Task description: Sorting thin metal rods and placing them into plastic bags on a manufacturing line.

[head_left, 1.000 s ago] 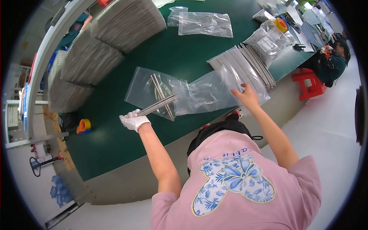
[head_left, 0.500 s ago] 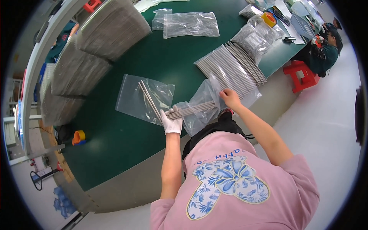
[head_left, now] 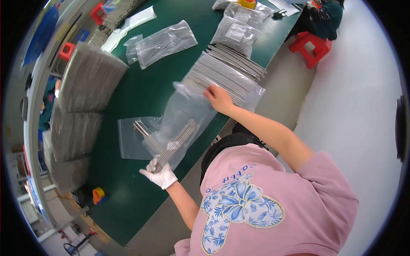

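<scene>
My left hand (head_left: pixel 159 173), in a white glove, grips the near end of a small bundle of thin grey metal rods (head_left: pixel 177 143), its thumb sticking out to the side. A clear plastic bag (head_left: pixel 190 104) stretches up from around the rods; their far ends seem to lie inside it. Bare and slightly blurred, my right hand (head_left: pixel 220 99) pinches the bag's far edge. Just beyond the bundle, a flat zip bag (head_left: pixel 130 136) lies on the green table (head_left: pixel 124 205), with a couple of loose rods (head_left: pixel 141 129) over it.
A row of rods in clear plastic (head_left: pixel 222 79) lies beyond my right hand, with bags of small grey parts (head_left: pixel 235 34) behind. Clear bags (head_left: pixel 166 42) lie at the far side. Tall wrapped stacks (head_left: pixel 87 81) line the left, near a tape roll (head_left: pixel 98 195). A red stool (head_left: pixel 311 49) stands right.
The view has turned. My left hand has drawn nearer the table's front edge with the bundle, which now points more steeply away. The bag in my right hand is stretched out longer.
</scene>
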The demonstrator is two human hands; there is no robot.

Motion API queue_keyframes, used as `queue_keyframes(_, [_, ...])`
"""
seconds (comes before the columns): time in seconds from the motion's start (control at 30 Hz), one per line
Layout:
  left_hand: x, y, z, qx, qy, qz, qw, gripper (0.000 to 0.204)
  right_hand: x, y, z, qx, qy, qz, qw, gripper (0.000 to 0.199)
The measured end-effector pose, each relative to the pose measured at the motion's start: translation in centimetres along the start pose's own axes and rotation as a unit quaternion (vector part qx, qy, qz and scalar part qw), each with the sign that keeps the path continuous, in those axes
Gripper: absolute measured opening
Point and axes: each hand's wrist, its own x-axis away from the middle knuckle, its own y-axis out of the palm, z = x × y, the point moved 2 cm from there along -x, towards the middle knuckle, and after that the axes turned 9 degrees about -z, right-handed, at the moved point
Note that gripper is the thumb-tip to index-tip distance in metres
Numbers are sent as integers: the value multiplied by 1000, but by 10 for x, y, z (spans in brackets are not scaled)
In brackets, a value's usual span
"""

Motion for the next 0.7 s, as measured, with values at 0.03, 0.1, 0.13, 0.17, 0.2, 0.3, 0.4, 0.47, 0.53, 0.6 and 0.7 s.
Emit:
queue_keyframes(0.03, [4,-3,3,0,23,22,999,49,-2,6,-11,33,-32,-14,999,23])
queue_keyframes(0.1, [10,-9,6,-6,42,39,998,48,0,10,-28,61,-60,-22,996,25])
queue_keyframes(0.13, [12,-16,10,5,49,56,997,47,5,13,-39,122,-85,-45,988,29])
queue_keyframes(0.17, [13,-17,10,16,54,71,996,46,11,15,-44,184,-108,-65,975,35])
queue_keyframes(0.2, [14,-16,11,-21,68,53,996,45,19,21,-44,201,-140,-108,964,41])
queue_keyframes(0.3, [20,0,16,-85,32,-44,995,45,45,38,-31,238,-201,-263,913,58])
queue_keyframes(0.4, [18,2,11,-106,49,8,993,45,57,48,-25,244,-200,-320,893,63])
queue_keyframes(0.47, [15,-5,7,-7,5,-9,1000,44,65,51,-34,235,-218,-327,889,66])
queue_keyframes(0.53, [16,-8,-7,-24,31,35,999,44,77,57,-56,135,-283,-341,886,74])
queue_keyframes(0.6, [15,-12,-11,-34,24,31,999,45,90,59,-87,142,-308,-368,866,78])
queue_keyframes(0.7, [21,4,-19,-29,13,21,999,46,97,68,-100,159,-364,-392,830,82])
